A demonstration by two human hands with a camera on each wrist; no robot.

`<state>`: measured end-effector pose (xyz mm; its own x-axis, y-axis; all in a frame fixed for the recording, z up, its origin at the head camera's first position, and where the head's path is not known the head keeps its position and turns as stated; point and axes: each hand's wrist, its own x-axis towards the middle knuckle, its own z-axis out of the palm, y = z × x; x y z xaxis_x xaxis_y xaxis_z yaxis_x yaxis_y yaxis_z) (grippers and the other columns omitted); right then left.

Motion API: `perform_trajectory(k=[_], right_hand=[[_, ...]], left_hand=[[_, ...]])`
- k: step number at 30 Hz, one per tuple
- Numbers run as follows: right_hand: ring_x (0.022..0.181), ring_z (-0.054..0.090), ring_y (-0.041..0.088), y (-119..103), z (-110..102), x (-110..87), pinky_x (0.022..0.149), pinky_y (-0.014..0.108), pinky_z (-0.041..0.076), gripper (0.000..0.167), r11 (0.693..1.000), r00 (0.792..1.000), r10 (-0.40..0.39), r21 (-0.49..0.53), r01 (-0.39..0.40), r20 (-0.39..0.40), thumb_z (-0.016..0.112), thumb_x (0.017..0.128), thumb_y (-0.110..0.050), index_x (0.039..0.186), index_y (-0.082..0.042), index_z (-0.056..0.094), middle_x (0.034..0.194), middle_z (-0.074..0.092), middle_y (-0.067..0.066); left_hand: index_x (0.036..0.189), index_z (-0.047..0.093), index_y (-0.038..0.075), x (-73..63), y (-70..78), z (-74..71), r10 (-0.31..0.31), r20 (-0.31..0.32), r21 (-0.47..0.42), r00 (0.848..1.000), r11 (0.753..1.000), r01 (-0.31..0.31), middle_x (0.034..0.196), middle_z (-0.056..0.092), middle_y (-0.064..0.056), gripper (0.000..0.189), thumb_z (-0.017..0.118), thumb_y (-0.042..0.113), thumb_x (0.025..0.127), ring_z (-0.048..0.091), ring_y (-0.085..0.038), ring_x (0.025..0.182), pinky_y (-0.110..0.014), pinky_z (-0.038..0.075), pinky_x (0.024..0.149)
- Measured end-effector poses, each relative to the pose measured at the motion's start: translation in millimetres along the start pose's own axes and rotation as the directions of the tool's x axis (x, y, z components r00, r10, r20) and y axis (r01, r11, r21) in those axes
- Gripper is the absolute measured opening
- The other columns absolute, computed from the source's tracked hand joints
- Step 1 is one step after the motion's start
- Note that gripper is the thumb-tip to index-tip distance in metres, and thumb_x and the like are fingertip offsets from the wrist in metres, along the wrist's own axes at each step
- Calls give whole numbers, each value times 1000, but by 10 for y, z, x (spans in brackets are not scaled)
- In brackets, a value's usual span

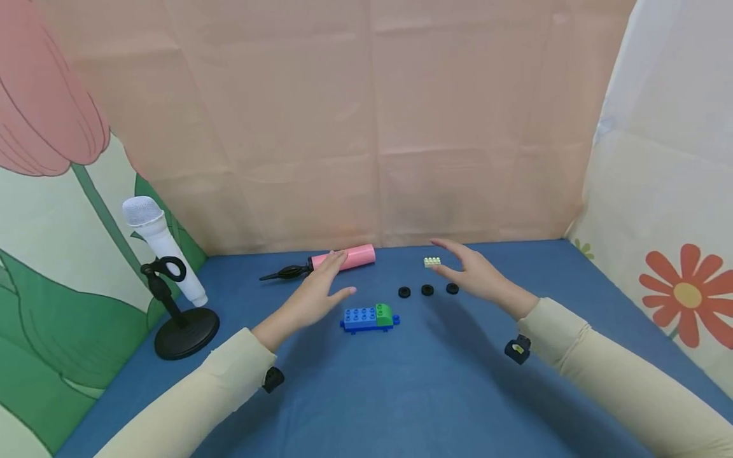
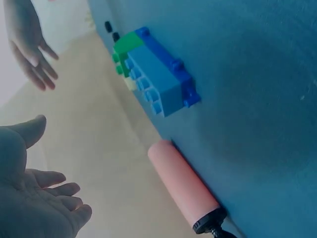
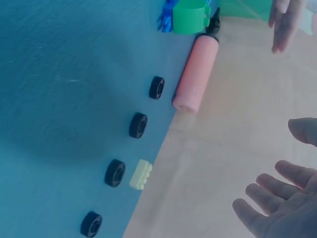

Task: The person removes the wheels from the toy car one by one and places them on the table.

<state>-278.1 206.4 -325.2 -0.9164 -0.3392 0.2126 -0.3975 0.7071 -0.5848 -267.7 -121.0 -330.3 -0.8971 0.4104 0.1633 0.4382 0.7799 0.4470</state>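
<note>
A toy car of blue and green building blocks (image 1: 368,318) stands on the blue cloth, with no wheels on it. My left hand (image 1: 309,299) hovers to its left with relaxed fingers and nothing in its grasp; the pink pump (image 1: 357,256) lies behind it, partly covered by the fingers in the head view. Farther right, my right hand (image 1: 478,273) is held in the air, fingers spread and holding nothing. Near it are several black toy wheels (image 3: 138,125) in a row and a pale yellow block (image 3: 141,174). One wheel is hidden behind the right hand in the head view.
A white microphone (image 1: 166,248) leans in a black stand (image 1: 187,334) at the left of the table. A beige cloth backdrop (image 1: 321,127) rises behind the table's far edge. Printed panels with flowers stand at both sides.
</note>
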Motion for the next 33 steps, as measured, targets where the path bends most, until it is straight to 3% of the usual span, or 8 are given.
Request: perform_trajectory(k=[5,13,17,19,24,33], right_hand=[[145,27,35,81,77,-37,110,61,29,63,1000,1000,-21,4,21,14,56,98,-34,153,-19,28,160,24,10],[144,28,36,80,66,-32,108,61,32,65,999,999,-37,-19,37,2,57,98,-36,154,-23,26,162,20,7],[143,31,35,46,65,-45,105,60,35,69,998,998,-60,-28,60,16,58,96,-40,154,-25,24,162,18,5],[145,28,33,29,76,-46,108,60,31,72,995,996,-89,-52,90,21,60,95,-40,155,-25,22,163,17,3],[150,16,27,-6,118,-60,117,59,13,74,966,981,-192,-173,191,15,64,94,-34,155,-21,23,162,19,2],[150,15,30,-24,199,-151,117,60,7,75,905,971,-226,-352,238,76,52,93,-57,155,-25,23,161,21,5]], left_hand=[[156,15,16,-73,-13,63,18,9,13,1000,1000,-18,163,13,-3,78,58,41,96,6,-26,151,-56,19,116],[156,16,18,-68,46,3,40,-7,47,999,998,-40,164,11,0,77,59,40,96,4,-23,151,-56,18,116],[156,16,18,-70,53,1,85,-11,112,996,990,-83,164,8,1,77,58,41,96,3,-22,151,-55,17,117],[155,17,17,-70,46,7,114,-13,162,993,981,-111,164,8,0,75,57,41,96,2,-22,151,-54,15,118],[155,20,17,-66,35,28,169,0,267,986,950,-162,164,10,-2,73,54,44,97,2,-24,151,-52,11,120],[155,14,20,-80,41,100,192,59,290,980,936,-201,164,11,-6,73,52,45,98,6,-27,151,-49,10,120]])
